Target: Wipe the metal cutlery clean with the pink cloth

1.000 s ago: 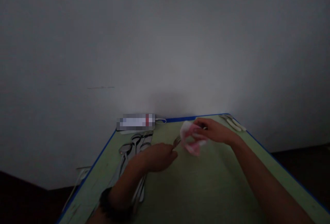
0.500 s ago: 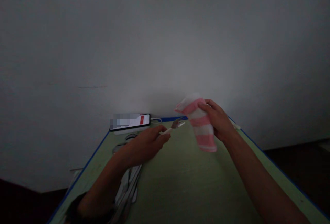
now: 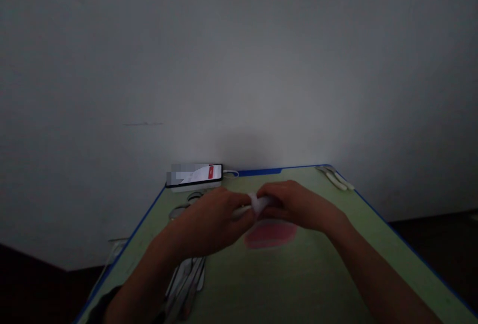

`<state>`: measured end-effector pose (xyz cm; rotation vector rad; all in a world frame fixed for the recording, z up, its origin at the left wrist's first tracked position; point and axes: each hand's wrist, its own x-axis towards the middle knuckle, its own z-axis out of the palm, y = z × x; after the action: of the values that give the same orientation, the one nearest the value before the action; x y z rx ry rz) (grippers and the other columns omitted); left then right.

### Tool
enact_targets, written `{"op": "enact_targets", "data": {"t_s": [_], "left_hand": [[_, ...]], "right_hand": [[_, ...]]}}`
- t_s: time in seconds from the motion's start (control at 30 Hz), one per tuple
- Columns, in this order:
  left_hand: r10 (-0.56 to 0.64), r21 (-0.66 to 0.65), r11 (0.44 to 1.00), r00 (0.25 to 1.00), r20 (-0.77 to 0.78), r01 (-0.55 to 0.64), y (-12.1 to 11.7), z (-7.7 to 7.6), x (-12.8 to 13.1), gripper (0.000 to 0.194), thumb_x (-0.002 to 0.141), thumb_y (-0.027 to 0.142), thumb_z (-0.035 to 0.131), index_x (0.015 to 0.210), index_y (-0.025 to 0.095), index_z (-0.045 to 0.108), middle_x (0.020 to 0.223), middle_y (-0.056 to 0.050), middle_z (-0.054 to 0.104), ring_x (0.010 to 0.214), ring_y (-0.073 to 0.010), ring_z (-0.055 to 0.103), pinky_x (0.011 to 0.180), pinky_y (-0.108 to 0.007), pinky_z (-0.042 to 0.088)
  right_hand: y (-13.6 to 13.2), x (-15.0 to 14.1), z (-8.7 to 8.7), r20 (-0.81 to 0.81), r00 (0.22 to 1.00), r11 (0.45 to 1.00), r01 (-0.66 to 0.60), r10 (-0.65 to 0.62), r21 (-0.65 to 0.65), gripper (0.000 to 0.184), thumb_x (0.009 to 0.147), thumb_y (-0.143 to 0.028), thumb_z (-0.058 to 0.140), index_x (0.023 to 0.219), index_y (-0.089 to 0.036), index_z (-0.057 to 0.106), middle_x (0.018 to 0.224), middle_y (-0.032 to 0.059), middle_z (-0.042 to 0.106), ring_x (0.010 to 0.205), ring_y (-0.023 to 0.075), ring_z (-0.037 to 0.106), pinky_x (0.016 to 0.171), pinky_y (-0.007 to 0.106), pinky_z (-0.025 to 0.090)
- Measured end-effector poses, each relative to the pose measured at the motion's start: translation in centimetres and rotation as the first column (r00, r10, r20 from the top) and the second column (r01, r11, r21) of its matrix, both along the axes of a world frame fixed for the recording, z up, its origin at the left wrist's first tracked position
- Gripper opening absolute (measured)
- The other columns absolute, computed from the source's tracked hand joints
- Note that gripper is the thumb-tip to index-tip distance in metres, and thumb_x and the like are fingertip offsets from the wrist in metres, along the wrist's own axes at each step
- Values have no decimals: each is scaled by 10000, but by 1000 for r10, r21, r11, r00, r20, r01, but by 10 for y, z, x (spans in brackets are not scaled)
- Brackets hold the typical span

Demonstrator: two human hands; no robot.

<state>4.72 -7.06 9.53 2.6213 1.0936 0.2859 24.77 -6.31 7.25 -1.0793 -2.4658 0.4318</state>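
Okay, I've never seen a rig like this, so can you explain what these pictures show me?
There is no robot here: you see a person's bare left hand and right hand. All three pictures come from one camera worn on the head, looking forward and down; the last is the present one.

On the green table, spoons and other cutlery lie at the left, partly hidden by the left arm. A phone with a cable is at the far left, and two pale-handled pieces lie at the far right.

The left hand holds a pale handle. The right hand holds a pink and white cloth around its far end, which is hidden.
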Motion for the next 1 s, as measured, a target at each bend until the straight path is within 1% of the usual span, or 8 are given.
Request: {"op": "enact_targets", "data": {"t_s": [0.1,0.27,0.5,0.57,0.73,0.8,0.87,1.0], "left_hand": [[-23,46,999,998,-62,25,-4,1,0,319,862,339,355,760,192,619,626,4,600,580,-119,524,555,-236,323],[-12,96,995,999,-50,16,-5,6,-7,311,868,353,349,841,206,622,668,-1,602,630,-128,530,593,-236,349],[60,101,993,997,39,-64,-6,18,-26,317,870,375,354,803,187,601,593,27,551,523,-93,474,523,-212,316],[98,117,988,994,55,-104,-8,21,-25,340,869,387,350,755,177,591,542,35,515,488,-88,452,497,-211,299],[109,138,983,989,103,-122,-14,25,-12,368,879,361,315,708,164,574,558,31,518,506,-89,459,505,-210,304],[90,135,986,991,94,-103,-14,23,-10,373,885,353,300,707,165,569,591,25,535,521,-92,462,515,-212,310],[88,139,985,993,75,-98,-12,21,-12,382,885,369,304,693,167,565,583,24,528,515,-92,454,520,-214,313],[80,160,983,996,39,-85,-10,19,-21,387,864,404,342,682,172,592,536,26,503,494,-91,438,528,-215,321]], "right_hand": [[4,4,0,9,998,991,-53,54,-121,199,771,-319,570,905,-186,633,718,-6,629,623,100,530,574,200,357],[3,19,10,-37,998,979,-49,43,-197,334,821,-442,459,891,-188,663,589,-30,547,493,67,415,444,176,273],[-10,10,23,-297,954,963,-54,-28,-264,331,877,-399,353,1006,-214,596,815,-2,609,612,81,487,501,168,344],[-12,-1,22,-391,918,978,-12,-72,-208,297,872,-373,373,955,-197,596,874,11,607,683,94,505,557,179,367],[-10,-16,16,-526,814,969,208,-248,-136,284,816,-423,467,832,-163,581,687,-11,558,575,82,444,485,177,324],[-8,-13,18,-502,825,965,231,-260,-121,304,807,-445,475,811,-160,580,665,-17,549,560,78,432,472,176,308],[-8,-5,22,-400,888,974,210,-227,-87,315,820,-444,456,798,-160,590,625,-26,535,542,76,418,468,182,290],[-12,8,33,-190,982,995,-15,-4,-100,261,870,-331,399,930,-178,602,708,-18,582,602,85,464,558,194,333]]}}
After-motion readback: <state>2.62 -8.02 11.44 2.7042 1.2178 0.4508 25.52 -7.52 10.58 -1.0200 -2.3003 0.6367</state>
